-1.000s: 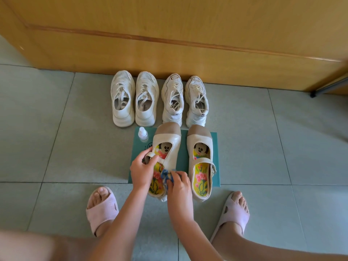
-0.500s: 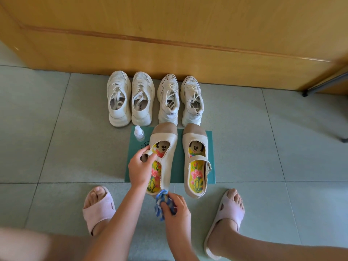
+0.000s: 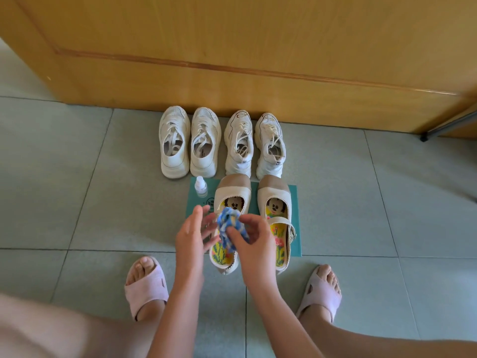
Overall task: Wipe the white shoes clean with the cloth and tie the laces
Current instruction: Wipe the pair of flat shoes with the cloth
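Two pairs of white laced sneakers stand by the wooden door: one pair (image 3: 189, 143) on the left, the other (image 3: 254, 144) on the right, laces loose. Nearer me, two cream strap shoes with cartoon insoles lie on a teal mat (image 3: 294, 202): the left one (image 3: 232, 195) and the right one (image 3: 277, 202). My right hand (image 3: 251, 241) pinches a bunched blue and white cloth (image 3: 229, 226) above the left strap shoe. My left hand (image 3: 192, 231) hovers beside the cloth with fingers spread, holding nothing.
A small clear bottle (image 3: 200, 186) with a white cap stands on the mat's far left corner. My feet in pink slippers (image 3: 144, 288) (image 3: 320, 290) rest on the grey tiled floor. A dark metal leg (image 3: 438, 130) shows at the right.
My left hand let go of the left strap shoe and lifted with fingers spread. My right hand raised the cloth from the heel of that shoe to above its middle.
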Demonstrator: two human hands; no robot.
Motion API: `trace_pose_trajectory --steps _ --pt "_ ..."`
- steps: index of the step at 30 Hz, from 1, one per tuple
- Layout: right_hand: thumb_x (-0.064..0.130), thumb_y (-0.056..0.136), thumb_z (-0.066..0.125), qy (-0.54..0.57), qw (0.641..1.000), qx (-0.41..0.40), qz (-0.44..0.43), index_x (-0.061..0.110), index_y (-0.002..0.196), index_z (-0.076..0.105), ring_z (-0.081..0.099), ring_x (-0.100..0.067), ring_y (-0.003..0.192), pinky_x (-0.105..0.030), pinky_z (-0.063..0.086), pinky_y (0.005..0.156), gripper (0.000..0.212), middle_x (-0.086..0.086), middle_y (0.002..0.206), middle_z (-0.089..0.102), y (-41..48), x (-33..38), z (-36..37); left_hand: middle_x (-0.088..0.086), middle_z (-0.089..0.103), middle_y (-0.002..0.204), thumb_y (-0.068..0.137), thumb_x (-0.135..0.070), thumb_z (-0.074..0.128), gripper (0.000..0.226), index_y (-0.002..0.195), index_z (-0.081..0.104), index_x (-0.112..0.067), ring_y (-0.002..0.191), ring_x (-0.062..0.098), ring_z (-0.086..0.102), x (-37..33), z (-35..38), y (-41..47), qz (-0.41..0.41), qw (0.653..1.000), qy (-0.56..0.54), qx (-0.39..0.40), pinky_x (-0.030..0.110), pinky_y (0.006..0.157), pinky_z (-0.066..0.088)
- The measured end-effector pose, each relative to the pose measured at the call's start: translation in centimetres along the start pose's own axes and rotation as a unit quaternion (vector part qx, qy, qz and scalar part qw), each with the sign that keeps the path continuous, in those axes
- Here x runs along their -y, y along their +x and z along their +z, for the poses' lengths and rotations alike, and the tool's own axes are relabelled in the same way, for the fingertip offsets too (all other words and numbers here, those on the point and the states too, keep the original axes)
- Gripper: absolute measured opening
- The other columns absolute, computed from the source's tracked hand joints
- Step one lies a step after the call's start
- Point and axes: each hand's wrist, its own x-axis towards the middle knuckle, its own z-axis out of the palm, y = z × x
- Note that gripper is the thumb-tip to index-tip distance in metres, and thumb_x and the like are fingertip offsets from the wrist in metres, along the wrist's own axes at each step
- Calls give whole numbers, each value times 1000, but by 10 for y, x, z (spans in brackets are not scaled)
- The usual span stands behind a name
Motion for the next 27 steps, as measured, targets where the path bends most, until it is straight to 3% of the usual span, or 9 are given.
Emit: trace_pose_trajectory --steps 2,5,9,11,13,16,20,24,27 --pt "11 80 71 -55 998 16 -35 20 101 64 64 -6 86 -19 54 72 23 3 99 66 0 2 14 5 70 93 92 -44 49 29 101 67 -23 81 18 63 -6 -1 -4 -64 995 -32 68 30 66 47" --pt "7 85 63 -66 991 85 -81 19 107 68 62 -6 96 -16 50 81 26 5 108 65 0 7 25 8 66 83 92 -24 56 19 108 64 -18 57 10 62 -10 -7 3 -22 997 -22 72 21 49 46" --pt "23 91 57 -134 988 19 -71 23 115 62 54 -10 112 -20 45 90 25 6 118 60 11 8 26 13 66 107 93 -10 53 25 118 59 -9 77 13 68 -7 -28 17 -8 999 -43 15 23 64 56" --pt "40 89 57 -288 956 -16 -62 24 135 45 38 -19 129 -29 36 102 50 2 140 45 22 -1 28 11 66 107 93 -14 55 22 114 61 -9 84 16 66 -5 -38 22 -3 999 -14 -49 26 73 54" --pt "56 84 57 -402 915 25 -11 21 149 13 19 -26 141 -38 26 111 87 -6 157 13 31 -11 36 9 65 102 93 -17 56 15 106 62 -12 83 18 64 -6 -44 26 11 995 17 -101 22 67 51" --pt "59 75 65 -441 896 34 38 20 149 -11 21 -31 139 -42 33 107 113 -9 157 0 40 -24 53 9 63 101 94 -18 56 22 112 62 -8 84 19 61 -7 -47 27 23 990 59 -127 24 67 47" --pt "52 69 75 -467 884 -24 26 21 148 -7 30 -29 129 -41 41 97 119 -8 151 12 44 -34 65 10 63 97 93 -17 55 21 109 63 -5 89 23 61 -5 -48 33 36 987 89 -128 19 60 46" --pt "54 69 74 -467 883 -46 13 22 148 -12 33 -28 125 -40 46 92 121 -8 149 16 48 -37 63 7 62 96 93 -16 55 19 110 63 -10 89 21 60 -4 -47 37 42 988 94 -117 25 74 43" --pt "57 68 73 -459 887 -50 17 21 147 -16 32 -28 126 -41 44 93 125 -7 149 15 48 -36 66 -1 63 88 94 -13 54 11 98 63 -17 82 14 58 -2 -44 40 51 988 101 -104 22 67 45"
